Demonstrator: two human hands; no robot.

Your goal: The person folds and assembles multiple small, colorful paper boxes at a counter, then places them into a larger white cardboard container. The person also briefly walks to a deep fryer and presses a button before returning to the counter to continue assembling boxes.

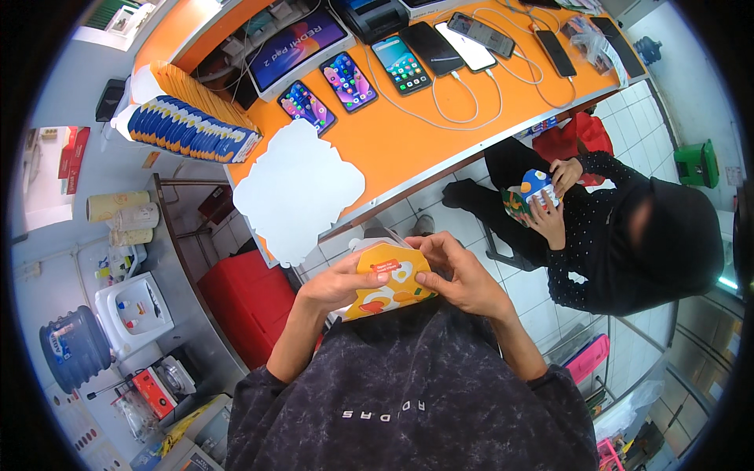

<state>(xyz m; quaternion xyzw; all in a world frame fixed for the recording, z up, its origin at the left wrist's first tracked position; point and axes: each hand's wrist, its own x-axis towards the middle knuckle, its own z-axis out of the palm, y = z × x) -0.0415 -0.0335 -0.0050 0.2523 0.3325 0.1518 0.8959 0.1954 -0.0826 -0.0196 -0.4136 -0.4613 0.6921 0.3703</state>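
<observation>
In front of my chest is a yellow cardboard food box point(375, 301) printed with fried eggs and other food. Its upper edge stands partly unfolded, with white inner flaps showing. My left hand point(338, 284) grips its left side, thumb across the printed face. My right hand point(465, 281) is closed on the right side, thumb pressed near the edge and fingers behind. Just beyond, flat white box blanks point(294, 188) lie over the table's near edge, printed side hidden. A row of folded boxes point(188, 129), blue and yellow, stands at the table's left end.
Several phones point(400, 64), some on white charging cables, lie along the orange table point(408, 129). A tablet box point(298, 49) stands behind them. To the right, a seated co-worker point(620, 235) holds a blue and green box point(537, 185). A red bin-like container point(245, 302) is at my left.
</observation>
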